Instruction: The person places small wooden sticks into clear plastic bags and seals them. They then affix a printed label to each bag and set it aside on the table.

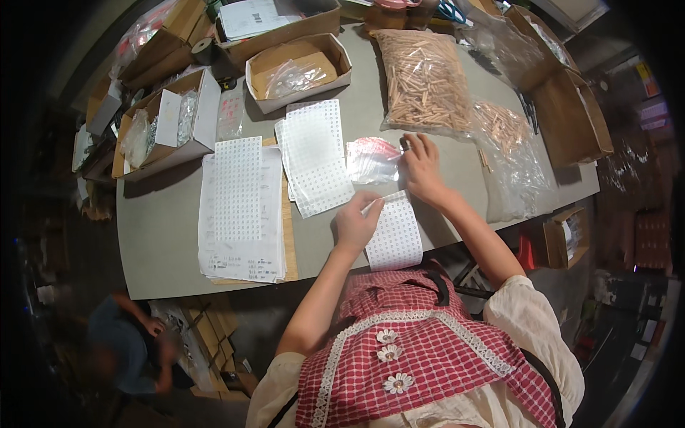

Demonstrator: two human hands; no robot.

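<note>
My left hand (359, 222) is closed on the top edge of a white sticker sheet (397, 239) covered in rows of small printed marks. The sheet's lower end curls over the table's front edge, against my apron. Beyond it, my right hand (424, 170) lies at the right edge of a small pile of clear plastic bags (372, 161), its fingers bent and apart. Something small and dark (404, 144) shows at a fingertip; I cannot make out what it is. Glare on the bags hides their detail.
More sticker sheets (314, 153) and a paper stack (242, 250) lie on the left. A bulging bag of wooden dowels (427, 85) stands behind my right hand, a part-filled one (510, 171) beside it. Cardboard boxes (260, 100) line the back. Another person (128, 349) is at lower left.
</note>
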